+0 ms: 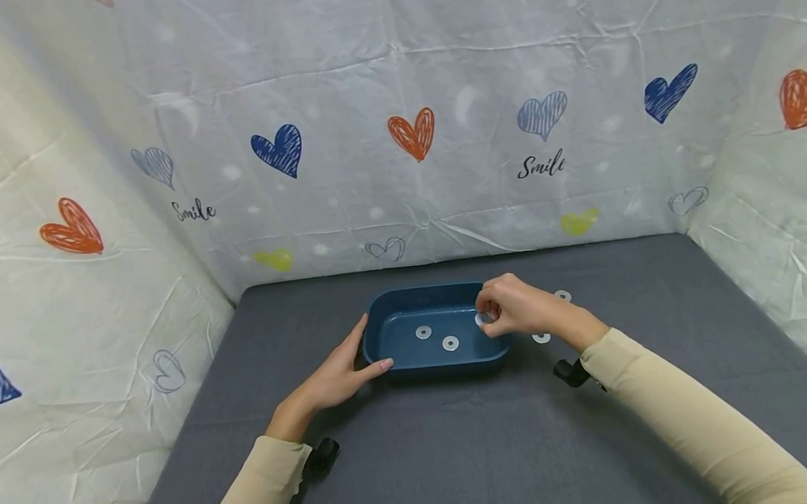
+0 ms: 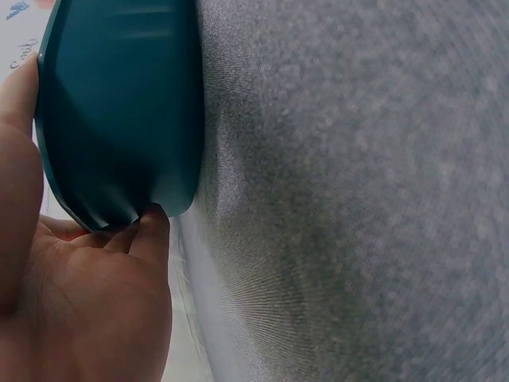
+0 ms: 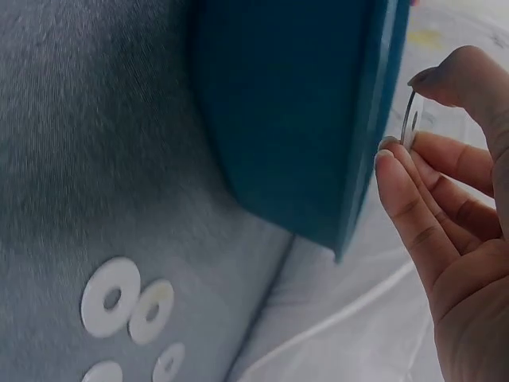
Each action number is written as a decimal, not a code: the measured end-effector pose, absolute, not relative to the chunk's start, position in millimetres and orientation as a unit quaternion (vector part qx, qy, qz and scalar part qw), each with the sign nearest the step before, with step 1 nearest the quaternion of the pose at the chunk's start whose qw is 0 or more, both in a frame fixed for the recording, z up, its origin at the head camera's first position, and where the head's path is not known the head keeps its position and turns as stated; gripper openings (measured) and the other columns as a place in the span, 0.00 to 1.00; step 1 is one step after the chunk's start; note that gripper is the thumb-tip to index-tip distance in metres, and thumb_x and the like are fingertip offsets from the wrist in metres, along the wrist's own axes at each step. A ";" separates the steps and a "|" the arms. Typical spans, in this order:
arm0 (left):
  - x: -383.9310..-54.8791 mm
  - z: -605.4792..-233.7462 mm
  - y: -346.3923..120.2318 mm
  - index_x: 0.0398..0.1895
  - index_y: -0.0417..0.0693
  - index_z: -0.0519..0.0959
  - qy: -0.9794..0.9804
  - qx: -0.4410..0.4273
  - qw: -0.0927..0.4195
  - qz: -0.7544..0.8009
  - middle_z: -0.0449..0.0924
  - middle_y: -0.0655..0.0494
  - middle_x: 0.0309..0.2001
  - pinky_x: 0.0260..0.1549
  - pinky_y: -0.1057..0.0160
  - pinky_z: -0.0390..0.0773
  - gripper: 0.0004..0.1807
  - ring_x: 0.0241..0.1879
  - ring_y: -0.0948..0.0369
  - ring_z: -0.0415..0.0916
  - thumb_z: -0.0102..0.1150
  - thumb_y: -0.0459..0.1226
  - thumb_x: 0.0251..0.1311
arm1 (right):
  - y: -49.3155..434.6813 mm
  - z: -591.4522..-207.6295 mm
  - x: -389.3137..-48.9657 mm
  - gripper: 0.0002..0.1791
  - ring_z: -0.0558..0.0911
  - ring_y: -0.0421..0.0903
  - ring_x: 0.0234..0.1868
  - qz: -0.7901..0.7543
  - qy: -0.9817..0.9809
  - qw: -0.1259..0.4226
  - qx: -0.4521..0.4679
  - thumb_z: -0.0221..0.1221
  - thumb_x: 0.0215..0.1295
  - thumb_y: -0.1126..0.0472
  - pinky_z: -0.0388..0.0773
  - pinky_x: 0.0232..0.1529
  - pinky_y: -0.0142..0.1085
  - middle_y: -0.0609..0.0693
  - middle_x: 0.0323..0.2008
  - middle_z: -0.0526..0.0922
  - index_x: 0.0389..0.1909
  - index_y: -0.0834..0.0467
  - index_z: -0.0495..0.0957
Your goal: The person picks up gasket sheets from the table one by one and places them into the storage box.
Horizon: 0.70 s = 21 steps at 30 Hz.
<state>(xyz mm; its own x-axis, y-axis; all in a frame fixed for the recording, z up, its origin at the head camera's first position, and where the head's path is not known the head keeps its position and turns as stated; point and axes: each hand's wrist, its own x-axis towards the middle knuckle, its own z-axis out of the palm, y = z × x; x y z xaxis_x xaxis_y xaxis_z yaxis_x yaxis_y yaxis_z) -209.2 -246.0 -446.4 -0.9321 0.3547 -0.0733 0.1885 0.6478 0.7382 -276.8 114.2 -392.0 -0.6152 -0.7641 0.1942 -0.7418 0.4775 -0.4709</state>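
A blue rectangular tray (image 1: 398, 353) stands on the grey table. My left hand (image 1: 333, 374) grips its left end, thumb on the near rim and fingers at the end wall; in the left wrist view those fingers (image 2: 151, 231) bend against the outside. Above the right end of the tray, my right hand (image 1: 516, 307) pinches a flat washer (image 3: 410, 119) between thumb and fingertips. Inside the tray lie two washers, one to the left (image 1: 424, 332) and one nearer the middle (image 1: 451, 343).
Right of the tray, several more washers (image 3: 111, 297) lie on the table, partly hidden by my right arm in the head view. A white curtain (image 1: 346, 209) printed with hearts surrounds the table (image 1: 455, 447) at the back and sides.
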 end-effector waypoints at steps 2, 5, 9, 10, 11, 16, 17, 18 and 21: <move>-209.1 -446.7 -245.5 0.83 0.43 0.33 0.901 0.148 0.106 0.393 0.33 0.44 0.83 0.74 0.38 0.50 0.59 0.81 0.44 0.38 0.63 0.54 0.68 | 108.6 -395.5 -278.2 0.04 0.76 0.38 0.28 -0.259 0.859 0.024 -0.441 0.68 0.62 0.64 0.78 0.32 0.32 0.49 0.30 0.81 0.35 0.61 0.86; -209.3 -447.0 -245.0 0.83 0.43 0.33 0.902 0.144 0.106 0.393 0.33 0.44 0.83 0.74 0.38 0.50 0.58 0.81 0.44 0.39 0.64 0.52 0.69 | 100.8 -400.4 -279.2 0.05 0.77 0.39 0.28 -0.250 0.861 0.032 -0.441 0.68 0.62 0.64 0.79 0.32 0.31 0.49 0.30 0.82 0.35 0.61 0.86; -210.0 -446.7 -245.1 0.83 0.44 0.33 0.905 0.144 0.105 0.387 0.33 0.45 0.83 0.74 0.38 0.50 0.59 0.81 0.44 0.39 0.63 0.55 0.68 | 93.4 -406.2 -280.6 0.05 0.78 0.38 0.30 -0.242 0.861 0.051 -0.445 0.68 0.62 0.64 0.79 0.34 0.30 0.49 0.32 0.82 0.37 0.62 0.87; -210.2 -446.7 -245.2 0.83 0.44 0.33 0.905 0.144 0.104 0.387 0.33 0.44 0.83 0.74 0.38 0.50 0.59 0.81 0.44 0.39 0.63 0.56 0.68 | 92.1 -407.4 -280.7 0.05 0.78 0.37 0.30 -0.242 0.860 0.057 -0.446 0.68 0.62 0.64 0.79 0.34 0.30 0.49 0.32 0.82 0.38 0.62 0.87; -210.3 -446.7 -245.4 0.83 0.44 0.33 0.905 0.145 0.104 0.386 0.33 0.44 0.83 0.74 0.38 0.50 0.60 0.81 0.44 0.39 0.63 0.57 0.68 | 90.9 -408.5 -280.8 0.06 0.78 0.37 0.30 -0.241 0.859 0.062 -0.449 0.68 0.62 0.64 0.79 0.35 0.30 0.50 0.33 0.83 0.38 0.62 0.87; -210.3 -446.7 -245.5 0.83 0.44 0.33 0.904 0.147 0.104 0.387 0.34 0.45 0.83 0.74 0.38 0.50 0.60 0.81 0.44 0.39 0.63 0.56 0.68 | 86.0 -413.7 -281.3 0.05 0.80 0.38 0.31 -0.234 0.853 0.086 -0.459 0.67 0.63 0.66 0.80 0.35 0.31 0.53 0.34 0.84 0.38 0.64 0.87; -210.2 -446.7 -245.5 0.83 0.44 0.33 0.904 0.147 0.104 0.387 0.34 0.44 0.83 0.74 0.38 0.50 0.59 0.81 0.44 0.39 0.64 0.56 0.68 | 84.9 -414.9 -281.5 0.04 0.79 0.38 0.30 -0.230 0.853 0.092 -0.460 0.67 0.63 0.66 0.80 0.34 0.31 0.52 0.33 0.85 0.37 0.64 0.87; -210.0 -446.8 -245.5 0.83 0.44 0.33 0.904 0.147 0.104 0.388 0.34 0.44 0.83 0.74 0.38 0.50 0.59 0.81 0.44 0.39 0.64 0.56 0.68 | 83.8 -416.5 -282.0 0.03 0.79 0.38 0.29 -0.226 0.853 0.097 -0.461 0.67 0.64 0.67 0.79 0.33 0.31 0.52 0.32 0.85 0.36 0.63 0.87; -209.4 -447.0 -245.7 0.83 0.44 0.33 0.903 0.149 0.105 0.389 0.33 0.44 0.83 0.73 0.38 0.50 0.59 0.81 0.44 0.39 0.64 0.56 0.68 | 80.8 -420.3 -283.0 0.02 0.74 0.36 0.24 -0.211 0.854 0.110 -0.463 0.66 0.64 0.67 0.74 0.29 0.30 0.46 0.25 0.81 0.31 0.61 0.86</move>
<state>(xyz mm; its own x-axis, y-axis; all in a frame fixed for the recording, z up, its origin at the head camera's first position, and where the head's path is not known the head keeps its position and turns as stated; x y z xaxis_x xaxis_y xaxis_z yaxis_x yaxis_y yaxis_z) -209.4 -245.7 -447.0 -0.9337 0.3504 -0.0740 0.1867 0.6524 0.7345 -283.0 80.8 -420.3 -0.5471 -0.8371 0.0080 -0.7443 0.4820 -0.4622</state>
